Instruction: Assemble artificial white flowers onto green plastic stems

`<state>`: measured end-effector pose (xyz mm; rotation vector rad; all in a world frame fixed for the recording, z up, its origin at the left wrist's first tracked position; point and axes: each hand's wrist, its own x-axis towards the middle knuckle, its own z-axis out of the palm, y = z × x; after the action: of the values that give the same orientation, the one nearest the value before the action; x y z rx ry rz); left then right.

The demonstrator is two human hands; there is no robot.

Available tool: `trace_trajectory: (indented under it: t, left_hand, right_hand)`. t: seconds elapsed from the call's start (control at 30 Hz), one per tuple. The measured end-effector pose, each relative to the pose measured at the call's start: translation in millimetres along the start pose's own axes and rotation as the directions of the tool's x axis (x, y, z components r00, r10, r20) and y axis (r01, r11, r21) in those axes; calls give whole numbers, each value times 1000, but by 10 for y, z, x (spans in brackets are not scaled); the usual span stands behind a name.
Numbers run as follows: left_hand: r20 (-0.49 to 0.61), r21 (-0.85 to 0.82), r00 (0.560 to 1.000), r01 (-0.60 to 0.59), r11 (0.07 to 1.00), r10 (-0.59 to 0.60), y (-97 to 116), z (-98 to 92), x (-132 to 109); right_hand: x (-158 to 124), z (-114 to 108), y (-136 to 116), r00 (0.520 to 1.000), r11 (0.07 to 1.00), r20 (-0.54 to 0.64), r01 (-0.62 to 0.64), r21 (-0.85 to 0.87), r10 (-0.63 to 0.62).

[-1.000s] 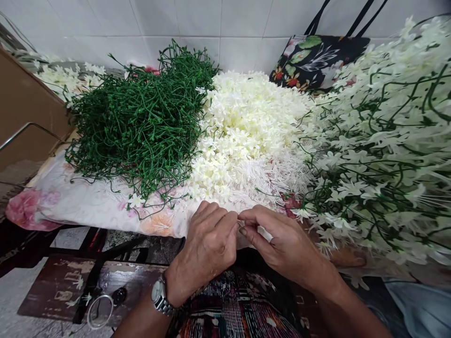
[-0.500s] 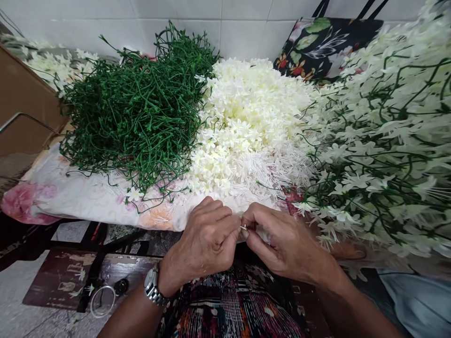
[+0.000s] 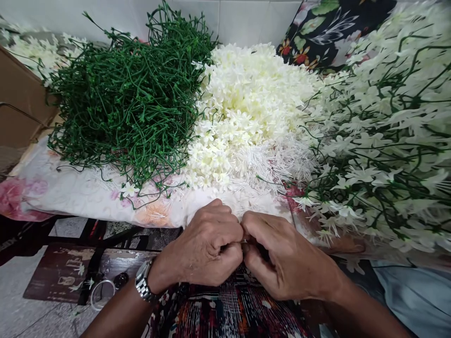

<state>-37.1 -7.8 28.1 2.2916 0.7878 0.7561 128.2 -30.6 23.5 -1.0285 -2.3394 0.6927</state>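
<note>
My left hand [image 3: 211, 246] and my right hand [image 3: 282, 256] meet fingertip to fingertip in front of my lap. Both are pinched closed around something tiny and pale, mostly hidden by the fingers. Beyond them on a flowered cloth [image 3: 84, 195] lie a tangled heap of green plastic stems [image 3: 130, 103] at left and a pile of loose white artificial blossoms [image 3: 253, 101] in the middle. Thin white stamen pieces [image 3: 271, 162] are scattered in front of the blossoms. White flowers on green stems [image 3: 384, 159] are heaped high at right.
A cardboard box [image 3: 24, 94] stands at the left edge. Against the tiled wall [image 3: 243, 21] leans a black floral bag [image 3: 334, 33]. Below left are a dark worn board [image 3: 59, 272] and a clear ring-shaped object [image 3: 103, 295]. Pale blue fabric [image 3: 419, 295] lies lower right.
Both hands have come a little lower and closer together, covering the small white piece that showed between the fingertips. The whole view has shifted slightly.
</note>
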Motion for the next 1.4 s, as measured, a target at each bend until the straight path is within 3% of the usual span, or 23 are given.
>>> trace_trajectory:
  t: [0.1,0.2,0.3,0.4,0.53,0.63,0.7,0.8,0.87,0.97,1.07,1.13,1.23,1.4]
  left_hand:
    - [41,-139,999,38,990,-33,24,-130,-12]
    - [-15,-194,995,89,977,-94,15,-246,-21]
    - [-82,-116,987,128,985,-138,-35,-244,-3]
    - [-200,73,972,141,987,-124,-113,-131,41]
    - [-222,242,968,169,956,-115,-190,37,96]
    - [-239,249,964,177,952,-117,-228,64,68]
    - [-363,170,922,207,963,-134,-264,17,3]
    - [-543,64,812,293,954,-213,-335,-82,-130]
    - [-575,97,786,342,935,-228,-372,-113,-202]
    - [-500,244,853,307,920,-151,-371,-77,-231]
    - [-300,410,946,243,879,-122,-323,2,-182]
    - [-210,478,967,232,847,-147,-301,48,-145]
    - [-229,508,963,243,826,-142,-314,90,-127]
    - [-449,328,889,259,909,-91,-374,74,-173]
  right_hand:
    - [-42,-76,-19,1000,1000,5,2,27,-2]
    - [-65,-179,12,999,999,-15,-46,-1,46]
    - [-34,-249,98,991,994,-123,-67,-82,57]
    - [26,-253,214,956,979,-291,-92,-182,36]
    - [70,-190,325,920,971,-391,-89,-223,-5]
    - [48,-155,350,896,981,-443,-110,-161,28]
    - [18,-154,356,875,985,-478,-142,-98,79]
    - [-14,-162,365,852,987,-505,-159,5,140]
    - [-15,-160,366,852,988,-502,-152,40,151]
    - [9,-144,354,865,986,-474,-153,61,163]
    - [26,-128,338,875,984,-450,-155,90,179]
    - [17,-120,338,878,980,-437,-166,109,198]
    - [-23,-105,358,881,972,-415,-187,139,229]
    - [-55,-78,386,902,973,-368,-192,125,225]
